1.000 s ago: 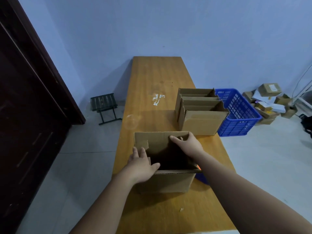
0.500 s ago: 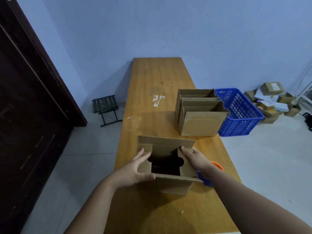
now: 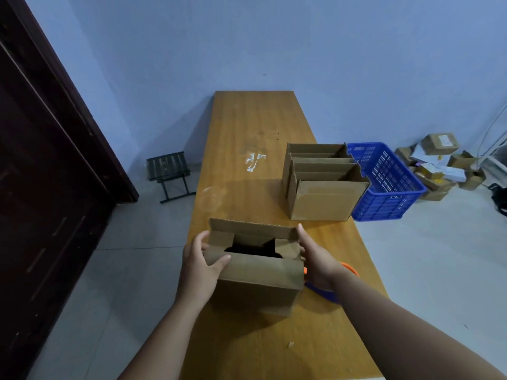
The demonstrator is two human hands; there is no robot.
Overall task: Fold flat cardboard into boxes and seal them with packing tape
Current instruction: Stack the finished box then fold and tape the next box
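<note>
Near the bench's (image 3: 247,127) front edge the cardboard box (image 3: 258,272) stands half closed and untaped, the left hand's (image 3: 201,266) grip curled over its near flap, the right hand (image 3: 318,263) pressing straight-fingered on its side, two formed boxes (image 3: 323,187) standing beyond.

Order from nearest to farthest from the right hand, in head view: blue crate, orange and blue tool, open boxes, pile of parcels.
1. Orange and blue tool, under the wrist of the right hand.
2. Open boxes, ahead on the table.
3. Blue crate, right of the table.
4. Pile of parcels, far right on the floor.
</note>
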